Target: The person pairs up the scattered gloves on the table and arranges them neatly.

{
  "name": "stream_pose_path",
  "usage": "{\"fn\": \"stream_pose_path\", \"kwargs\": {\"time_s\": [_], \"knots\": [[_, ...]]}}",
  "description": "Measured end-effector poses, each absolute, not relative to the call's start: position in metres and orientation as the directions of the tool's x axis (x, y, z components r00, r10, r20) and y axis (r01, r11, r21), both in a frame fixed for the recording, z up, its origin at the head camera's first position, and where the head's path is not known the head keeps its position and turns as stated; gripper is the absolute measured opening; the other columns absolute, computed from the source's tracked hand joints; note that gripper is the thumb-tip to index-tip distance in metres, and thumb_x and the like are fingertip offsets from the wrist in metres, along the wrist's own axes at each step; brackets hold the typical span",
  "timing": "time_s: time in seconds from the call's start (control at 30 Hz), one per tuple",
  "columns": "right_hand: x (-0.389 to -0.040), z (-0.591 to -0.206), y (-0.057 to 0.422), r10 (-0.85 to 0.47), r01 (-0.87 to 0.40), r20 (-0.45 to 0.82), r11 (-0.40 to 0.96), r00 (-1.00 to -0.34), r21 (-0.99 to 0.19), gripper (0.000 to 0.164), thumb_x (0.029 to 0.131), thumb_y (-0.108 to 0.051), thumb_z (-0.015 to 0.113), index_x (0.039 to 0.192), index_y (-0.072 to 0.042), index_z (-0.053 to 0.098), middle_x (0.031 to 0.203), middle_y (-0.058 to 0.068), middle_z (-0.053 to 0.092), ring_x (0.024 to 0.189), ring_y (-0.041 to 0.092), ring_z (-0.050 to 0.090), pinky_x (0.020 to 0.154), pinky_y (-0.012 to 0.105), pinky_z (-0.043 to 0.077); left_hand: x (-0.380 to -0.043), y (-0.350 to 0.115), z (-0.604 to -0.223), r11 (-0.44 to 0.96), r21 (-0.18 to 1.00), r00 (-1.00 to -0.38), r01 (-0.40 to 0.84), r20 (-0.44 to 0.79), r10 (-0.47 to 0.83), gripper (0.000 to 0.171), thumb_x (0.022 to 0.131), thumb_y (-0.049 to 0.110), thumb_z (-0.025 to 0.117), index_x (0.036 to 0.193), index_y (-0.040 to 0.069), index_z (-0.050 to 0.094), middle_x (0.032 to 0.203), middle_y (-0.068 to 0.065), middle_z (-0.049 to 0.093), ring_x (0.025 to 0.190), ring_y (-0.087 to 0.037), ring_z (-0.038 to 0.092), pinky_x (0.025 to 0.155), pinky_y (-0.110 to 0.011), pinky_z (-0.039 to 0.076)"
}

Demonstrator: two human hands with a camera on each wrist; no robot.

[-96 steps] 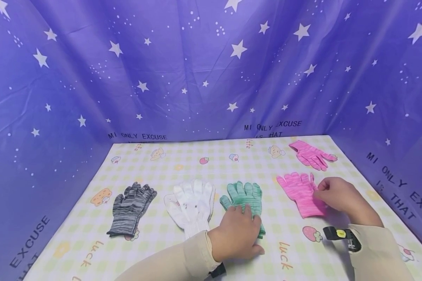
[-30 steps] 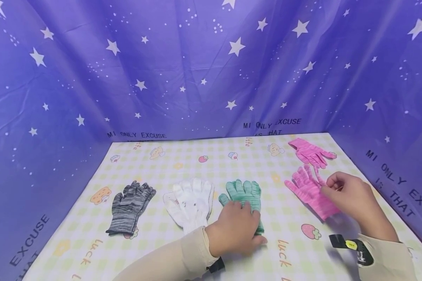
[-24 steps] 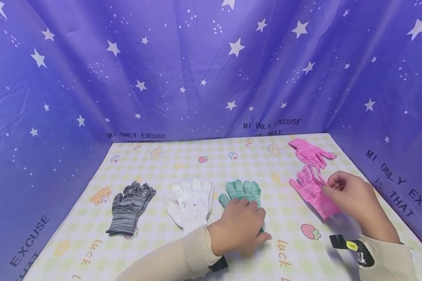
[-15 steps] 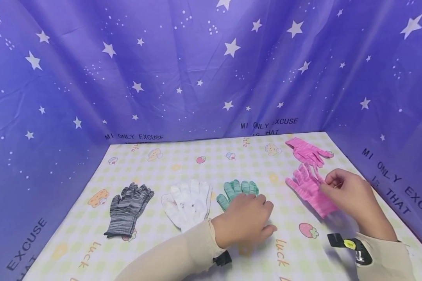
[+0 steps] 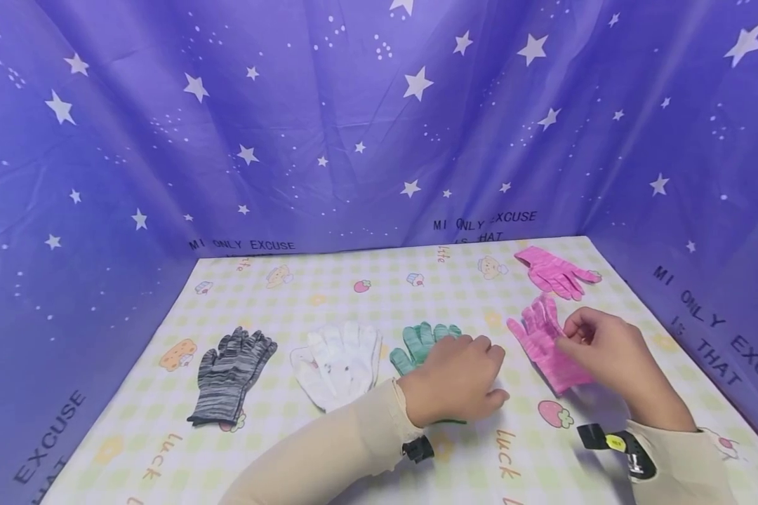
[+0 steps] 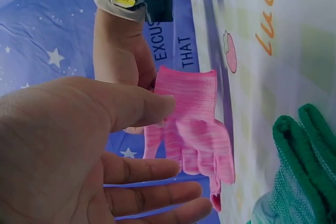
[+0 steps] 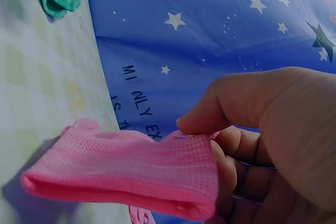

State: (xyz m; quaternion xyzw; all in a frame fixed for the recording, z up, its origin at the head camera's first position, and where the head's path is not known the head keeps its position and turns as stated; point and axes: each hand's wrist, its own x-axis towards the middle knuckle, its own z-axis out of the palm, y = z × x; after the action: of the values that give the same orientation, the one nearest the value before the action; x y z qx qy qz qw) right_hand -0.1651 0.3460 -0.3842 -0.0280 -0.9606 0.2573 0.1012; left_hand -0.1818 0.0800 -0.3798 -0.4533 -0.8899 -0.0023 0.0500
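Observation:
My right hand pinches the edge of a pink knit glove between thumb and fingers, its cuff toward me and slightly raised off the cloth in the right wrist view. Above the green glove is my left hand, holding nothing; the left wrist view shows its fingers extended and apart. It hides most of the green glove in the head view. A second pink glove lies flat at the far right, beyond the held one.
White gloves and grey-black striped gloves lie in a row to the left on the checked tablecloth. A purple star-printed curtain encloses the table at the back and sides.
My left hand has lifted from the green glove and shifted right toward the pink one. My right hand raised the pink glove and moved it right, then slightly back left.

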Motion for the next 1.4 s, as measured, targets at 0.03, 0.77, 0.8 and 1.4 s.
{"fn": "stream_pose_path", "kwargs": {"time_s": [0.03,0.77,0.8,1.4], "knots": [[-0.165,-0.384,0.344,0.099,-0.005,0.183,0.867,-0.978,-0.499,0.017,0.084,-0.021,0.079,0.088,-0.017,0.063,0.073,0.001,0.061,0.067,0.013,0.050,0.059,0.027,0.038,-0.182,0.080,-0.380,0.592,-0.034,-0.588,0.805,0.089,0.804,0.031,0.097,0.053,0.060,0.103,0.022,0.063,0.088,0.009,0.058,0.070,-0.007,0.052,0.057,-0.025,0.045],[-0.166,-0.385,0.338,0.016,-0.114,0.263,0.874,-0.965,-0.473,0.021,0.081,-0.016,0.081,0.085,-0.020,0.062,0.071,-0.004,0.058,0.063,0.006,0.047,0.058,0.025,0.036,-0.195,0.071,-0.385,0.648,0.029,-0.649,0.761,0.041,0.760,0.028,0.097,0.050,0.061,0.100,0.022,0.065,0.085,0.009,0.057,0.069,-0.008,0.053,0.056,-0.026,0.044],[-0.166,-0.386,0.335,-0.002,-0.125,0.255,0.874,-0.967,-0.469,0.021,0.081,-0.016,0.082,0.085,-0.021,0.062,0.070,-0.005,0.058,0.063,0.006,0.047,0.058,0.025,0.036,-0.195,0.070,-0.385,0.651,0.031,-0.651,0.759,0.036,0.758,0.029,0.097,0.050,0.061,0.100,0.022,0.066,0.086,0.009,0.058,0.071,-0.008,0.053,0.057,-0.027,0.045],[-0.167,-0.396,0.306,-0.131,-0.141,0.058,0.820,-0.990,-0.555,0.022,0.083,-0.023,0.085,0.084,-0.021,0.063,0.067,-0.007,0.061,0.056,0.008,0.055,0.057,0.026,0.044,-0.207,0.051,-0.391,0.776,-0.003,-0.775,0.631,-0.050,0.630,0.030,0.096,0.049,0.061,0.081,0.023,0.065,0.081,0.006,0.057,0.072,-0.015,0.055,0.063,-0.037,0.052]]}}
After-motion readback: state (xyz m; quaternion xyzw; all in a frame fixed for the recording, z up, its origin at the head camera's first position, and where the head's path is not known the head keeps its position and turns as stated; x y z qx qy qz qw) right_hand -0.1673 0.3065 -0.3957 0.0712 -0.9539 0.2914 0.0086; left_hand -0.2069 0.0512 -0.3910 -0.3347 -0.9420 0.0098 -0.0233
